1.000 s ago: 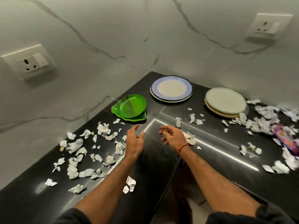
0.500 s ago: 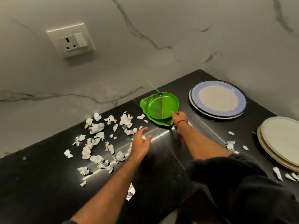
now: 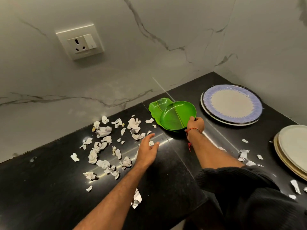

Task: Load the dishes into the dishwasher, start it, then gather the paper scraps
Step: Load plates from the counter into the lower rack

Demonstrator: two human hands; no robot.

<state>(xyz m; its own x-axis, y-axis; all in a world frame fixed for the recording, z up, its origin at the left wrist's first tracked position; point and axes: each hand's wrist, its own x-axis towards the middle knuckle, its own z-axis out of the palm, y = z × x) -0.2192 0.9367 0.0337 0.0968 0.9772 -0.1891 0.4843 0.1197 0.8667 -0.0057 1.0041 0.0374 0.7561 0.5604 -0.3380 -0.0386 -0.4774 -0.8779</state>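
Fingers (image 3: 192, 119) of the right hand (image 3: 196, 124) curled over the near rim of the top green plate (image 3: 176, 116), thumb side hidden behind the hand. That plate sits shifted off a second green plate (image 3: 157, 104) beneath it, whose far-left edge shows. Red thread band on the right wrist. Left hand (image 3: 147, 151) held low over the black worktop (image 3: 41, 188), fingers spread and relaxed, gripping nothing; contact with the surface cannot be told. Paper scraps (image 3: 103, 146) scattered left of and under that hand, more scraps (image 3: 244, 155) on the right side near the arm. Blue-rimmed plate (image 3: 232, 103) lies flat on another plate in the far corner, just right of the green ones. Stack of cream plates (image 3: 292, 146) at the right edge of view. Wall socket (image 3: 79, 41) on the marble backsplash above the scraps.
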